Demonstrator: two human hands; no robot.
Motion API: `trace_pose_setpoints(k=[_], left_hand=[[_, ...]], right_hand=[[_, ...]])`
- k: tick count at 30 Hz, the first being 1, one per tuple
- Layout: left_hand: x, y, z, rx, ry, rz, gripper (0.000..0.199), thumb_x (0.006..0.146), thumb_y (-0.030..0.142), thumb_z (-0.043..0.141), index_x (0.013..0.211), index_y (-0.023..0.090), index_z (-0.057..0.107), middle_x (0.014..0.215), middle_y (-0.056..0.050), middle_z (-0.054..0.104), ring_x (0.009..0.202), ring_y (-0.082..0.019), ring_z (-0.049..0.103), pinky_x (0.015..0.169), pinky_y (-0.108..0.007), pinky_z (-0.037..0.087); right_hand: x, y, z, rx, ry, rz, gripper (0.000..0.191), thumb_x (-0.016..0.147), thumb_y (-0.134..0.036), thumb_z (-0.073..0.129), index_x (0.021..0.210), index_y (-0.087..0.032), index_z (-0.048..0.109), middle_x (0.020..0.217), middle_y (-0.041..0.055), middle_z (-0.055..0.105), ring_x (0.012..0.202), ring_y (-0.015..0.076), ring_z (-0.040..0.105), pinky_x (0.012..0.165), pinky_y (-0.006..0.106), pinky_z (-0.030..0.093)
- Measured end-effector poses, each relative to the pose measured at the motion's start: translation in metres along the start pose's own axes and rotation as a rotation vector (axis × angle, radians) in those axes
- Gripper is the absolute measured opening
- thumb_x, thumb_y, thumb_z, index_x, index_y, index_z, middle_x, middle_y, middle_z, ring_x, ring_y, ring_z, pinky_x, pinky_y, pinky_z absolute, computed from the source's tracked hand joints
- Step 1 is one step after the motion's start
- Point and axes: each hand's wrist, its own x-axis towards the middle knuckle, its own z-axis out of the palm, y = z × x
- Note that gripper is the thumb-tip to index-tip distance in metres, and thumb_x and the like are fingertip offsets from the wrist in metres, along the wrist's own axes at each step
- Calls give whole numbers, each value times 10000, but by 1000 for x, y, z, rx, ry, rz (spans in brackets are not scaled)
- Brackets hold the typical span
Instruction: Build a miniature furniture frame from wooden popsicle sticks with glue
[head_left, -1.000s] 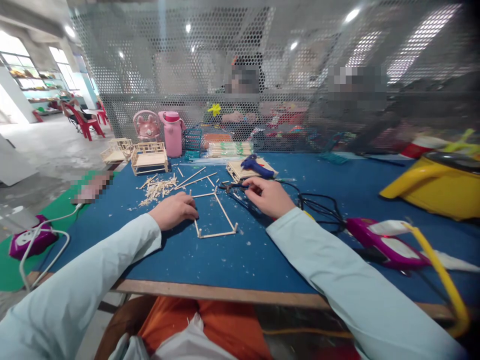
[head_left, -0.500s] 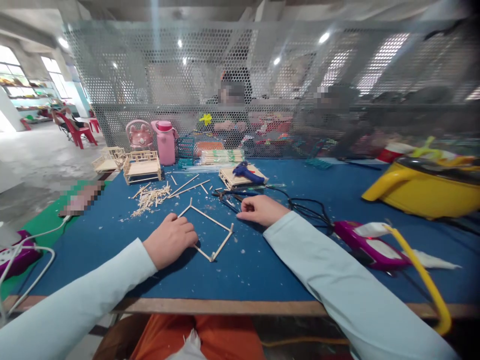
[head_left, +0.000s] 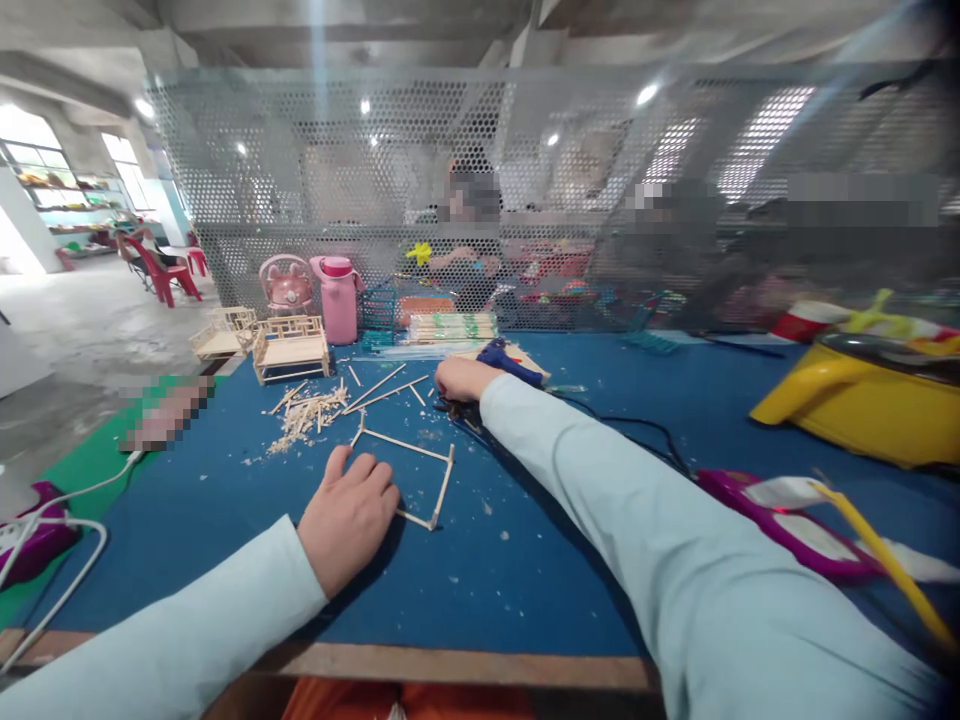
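Observation:
A four-sided frame of thin wooden sticks [head_left: 443, 490] lies flat on the blue table mat. My left hand [head_left: 350, 515] rests over its left side, palm down with the fingers bent and slightly apart. Farther forward, my right hand [head_left: 463, 380] reaches to the dark pliers and cables beside the blue glue gun [head_left: 511, 362]. Its fingertips are hidden, so what it touches cannot be made out. The glue gun lies on a flat wooden stick piece just beyond that hand. Left of it are loose sticks and a pile of short offcuts [head_left: 306, 416].
Two small wooden stick chairs [head_left: 291, 350] and a pink bottle [head_left: 340, 302] stand at the back left. A yellow pot [head_left: 870, 400] and a purple power strip [head_left: 810, 535] are on the right. Behind a perforated metal screen [head_left: 360, 180] sits another person.
My right hand has moved forward and left, towards the pliers and the glue gun. My left hand stays at the stick frame, which has shifted slightly left in view.

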Motion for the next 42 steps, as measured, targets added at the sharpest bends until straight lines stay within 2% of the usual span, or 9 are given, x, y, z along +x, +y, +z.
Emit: trace_pose_setpoints(k=[6, 13, 15, 19, 23, 28, 34, 39, 42], left_hand=[[2, 3, 1, 19, 3, -80, 149, 807, 136, 494, 679, 175, 561, 749, -34, 514, 806, -208, 439, 923, -467, 246], [5, 2, 1, 15, -11, -113, 158, 809, 121, 474, 692, 168, 569, 764, -51, 525, 810, -212, 449, 920, -473, 268], [5, 2, 0, 9, -20, -130, 159, 808, 122, 477, 686, 167, 568, 763, -52, 528, 810, -214, 453, 917, -474, 272], [6, 0, 0, -17, -39, -143, 165, 818, 122, 466, 702, 169, 575, 777, -53, 543, 813, -216, 462, 903, -473, 282], [5, -6, 1, -55, -67, -169, 188, 836, 141, 442, 729, 179, 592, 792, -57, 555, 824, -219, 471, 866, -462, 300], [3, -12, 3, -56, -75, -178, 207, 841, 176, 435, 727, 181, 607, 817, -72, 560, 833, -234, 477, 789, -435, 326], [3, -11, 2, -114, -20, -205, 190, 840, 237, 448, 800, 209, 631, 858, -73, 583, 845, -239, 486, 739, -402, 340], [0, -2, -2, -241, -5, -221, 195, 840, 242, 459, 931, 211, 629, 880, -67, 591, 833, -213, 498, 698, -342, 379], [1, 3, -2, -313, -13, -201, 218, 840, 223, 460, 980, 187, 623, 909, -72, 590, 849, -208, 497, 741, -335, 400]], right_hand=[[3, -1, 2, 10, -31, -9, 121, 640, -85, 556, 623, -104, 674, 690, 133, 680, 671, 185, 618, 592, 244, 403], [-27, 7, -14, 190, 243, -26, 181, 794, -116, 389, 873, -138, 550, 799, 100, 646, 671, 136, 553, 596, 232, 376], [-44, 7, -16, 398, 290, -54, 197, 823, -150, 357, 977, -144, 480, 759, 57, 626, 612, 110, 530, 573, 217, 385], [-84, -7, -9, 1160, 296, -176, 337, 814, -278, 445, 1128, -168, 388, 684, -9, 578, 522, 84, 494, 520, 210, 397], [-115, -27, 8, 1418, 240, -180, 296, 778, -380, 527, 983, -178, 461, 684, -8, 593, 528, 76, 514, 531, 214, 413], [-132, -43, 26, 1440, 97, -127, 320, 763, -485, 526, 797, -173, 464, 749, 48, 647, 632, 120, 602, 570, 239, 444], [-132, -51, 35, 1188, 222, -170, 258, 731, -396, 570, 746, -143, 620, 751, 43, 646, 691, 129, 580, 668, 261, 446], [-125, -57, 43, 1340, 73, -121, 213, 696, -348, 599, 750, -142, 595, 636, 8, 623, 576, 98, 556, 585, 234, 439], [-123, -61, 44, 1362, 74, -104, 201, 672, -329, 621, 745, -143, 600, 643, 3, 624, 579, 93, 551, 562, 219, 428]])
